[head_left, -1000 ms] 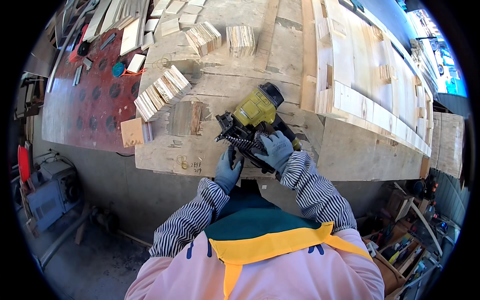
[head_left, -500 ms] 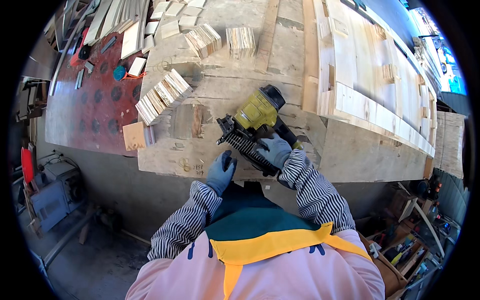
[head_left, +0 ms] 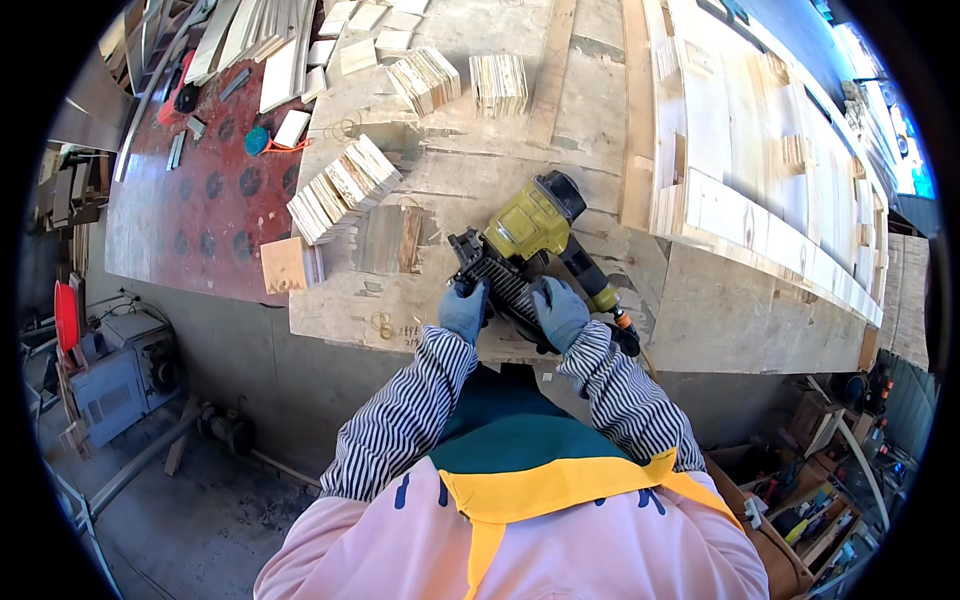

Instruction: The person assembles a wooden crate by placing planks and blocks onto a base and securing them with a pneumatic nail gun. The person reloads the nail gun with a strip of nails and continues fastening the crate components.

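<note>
A yellow-green and black nail gun [head_left: 525, 225] lies on its side on the wooden worktop [head_left: 350, 310], its nose toward the left. A row of nails [head_left: 502, 284] runs along its open magazine. My left hand [head_left: 463, 310], in a grey-blue glove, is closed at the nose end of the magazine; its fingertips are partly hidden. My right hand [head_left: 560, 312], gloved alike, curls its fingers over the magazine's other side. Beside my right wrist, an orange and black hose fitting [head_left: 625, 325] sticks out from the handle.
Stacks of wood blocks [head_left: 345, 187] stand left and beyond the gun. At the right lies a pale wooden frame [head_left: 760, 225]. Left is a red panel [head_left: 220, 210] with a tape measure [head_left: 257, 141] and loose boards [head_left: 290, 60]. A tool box [head_left: 815, 525] sits lower right.
My left hand has moved up and right onto the nail gun's magazine. My right hand has shifted slightly along it, and the hose fitting now shows.
</note>
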Available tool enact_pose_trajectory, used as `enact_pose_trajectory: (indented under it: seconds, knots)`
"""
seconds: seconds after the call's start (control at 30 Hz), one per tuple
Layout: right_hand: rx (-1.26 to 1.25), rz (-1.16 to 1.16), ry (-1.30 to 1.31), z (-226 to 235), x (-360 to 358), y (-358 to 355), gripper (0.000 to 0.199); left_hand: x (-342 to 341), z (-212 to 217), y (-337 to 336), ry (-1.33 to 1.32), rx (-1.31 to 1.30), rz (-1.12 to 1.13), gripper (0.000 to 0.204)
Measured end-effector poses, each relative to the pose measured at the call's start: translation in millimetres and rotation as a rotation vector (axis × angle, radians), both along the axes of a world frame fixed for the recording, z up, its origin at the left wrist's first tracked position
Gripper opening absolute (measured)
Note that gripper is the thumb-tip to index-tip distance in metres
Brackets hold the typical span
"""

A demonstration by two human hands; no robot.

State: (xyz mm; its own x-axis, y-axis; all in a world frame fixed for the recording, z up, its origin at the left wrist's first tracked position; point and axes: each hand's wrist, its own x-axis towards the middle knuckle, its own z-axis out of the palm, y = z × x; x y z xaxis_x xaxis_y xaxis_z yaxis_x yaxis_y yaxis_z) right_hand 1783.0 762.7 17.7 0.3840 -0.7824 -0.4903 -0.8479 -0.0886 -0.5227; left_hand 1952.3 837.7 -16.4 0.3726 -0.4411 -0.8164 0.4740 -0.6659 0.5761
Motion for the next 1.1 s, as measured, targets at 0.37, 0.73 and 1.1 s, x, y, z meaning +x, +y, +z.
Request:
enact_pose_trajectory:
  seconds: [0.37,0.73,1.1]
  knots:
    - [-0.026,0.031,0.014,-8.7,-0.3,1.1,0.044,-2.9,-36.0,1.6,-0.005,-0.016,0.094,0.036]
    - [-0.039,-0.012,-0.021,-5.5,1.8,1.2,0.046,2.0,-61.3,1.6,0.032,-0.069,0.185,0.052]
    - [-0.378,0.58,-0.064,23.5,17.3,-0.6,0.042,4.0,-63.2,-2.4,-0.075,0.108,0.125,0.043]
